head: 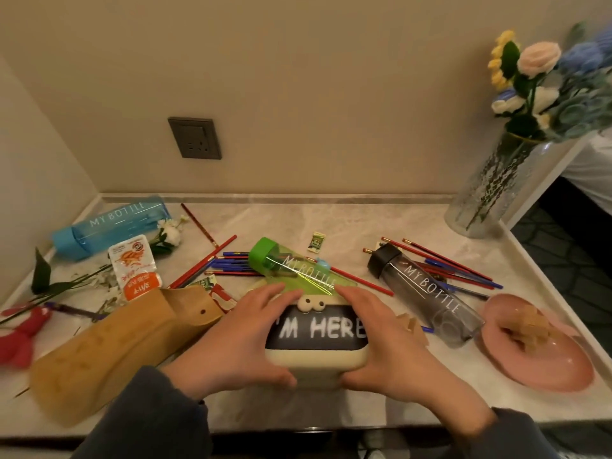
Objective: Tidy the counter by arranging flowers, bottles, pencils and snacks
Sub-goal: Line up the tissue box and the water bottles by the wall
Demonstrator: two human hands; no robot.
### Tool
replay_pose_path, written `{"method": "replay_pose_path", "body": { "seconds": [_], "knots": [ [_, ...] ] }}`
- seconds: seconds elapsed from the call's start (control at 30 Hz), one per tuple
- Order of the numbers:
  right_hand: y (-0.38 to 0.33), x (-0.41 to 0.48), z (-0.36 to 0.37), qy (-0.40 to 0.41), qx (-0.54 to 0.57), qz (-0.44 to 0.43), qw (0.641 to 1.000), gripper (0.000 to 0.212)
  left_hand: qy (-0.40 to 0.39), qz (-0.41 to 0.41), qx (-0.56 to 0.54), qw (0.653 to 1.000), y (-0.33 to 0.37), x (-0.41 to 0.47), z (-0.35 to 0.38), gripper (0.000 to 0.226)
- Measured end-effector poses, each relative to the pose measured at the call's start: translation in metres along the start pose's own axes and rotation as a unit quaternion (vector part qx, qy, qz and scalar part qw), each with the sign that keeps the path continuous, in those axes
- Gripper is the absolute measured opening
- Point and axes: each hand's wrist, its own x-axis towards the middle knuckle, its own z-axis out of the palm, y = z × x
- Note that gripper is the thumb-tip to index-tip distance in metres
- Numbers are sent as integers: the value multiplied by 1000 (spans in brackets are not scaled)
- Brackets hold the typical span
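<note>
Nearest, at the front edge of the tabletop (331, 220): left hand (238, 336) and right hand (394, 342), one on each side of a cream box (318, 329) lettered "I'M HERE"; fingers (278, 293) curled over its far rim, thumbs hooked on the near rim, so both hands grip it; whether it is lifted clear cannot be told. Left of it, a tan pouch (116, 352), flap open; beyond that a red plush toy (20, 339). To the right, a pink plate (556, 376) bearing wooden blocks (530, 326). Just behind the box, a green bottle (291, 270) on its side, close to the fingertips; a dark bottle (427, 293) lying to the right; red pencils and blue pens (225, 263) scattered between and beneath them. Further left, an orange snack packet (134, 266), a loose white flower (170, 231), a blue bottle (112, 226) lying down. Farthest right, a glass vase (486, 193) holding flowers (536, 77). Handling note, by judgement: keep the box level with even pressure from both sides; move it towards open surface rather than forwards, lest the knuckles roll the green bottle onto the pencils.
</note>
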Motion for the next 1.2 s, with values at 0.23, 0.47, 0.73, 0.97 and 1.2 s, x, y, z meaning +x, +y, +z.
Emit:
{"method": "replay_pose_path", "body": {
  "seconds": [0.23,0.47,0.73,0.97,1.2],
  "knots": [
    [-10,1,-20,-25,-18,4,1000,112,0,47,8,999,-2,-3,-14,109],
    [-26,11,-79,-20,129,-9,991,107,54,83,8,995,18,-2,-80,102],
    [-25,32,-137,50,117,-26,992,108,133,116,-4,984,43,35,-117,104],
    [-6,53,-180,59,45,1,997,107,193,122,21,973,69,82,-121,113],
    [-4,96,-215,26,-13,-1,1000,40,229,163,55,958,88,127,-118,121]
  ]
}}
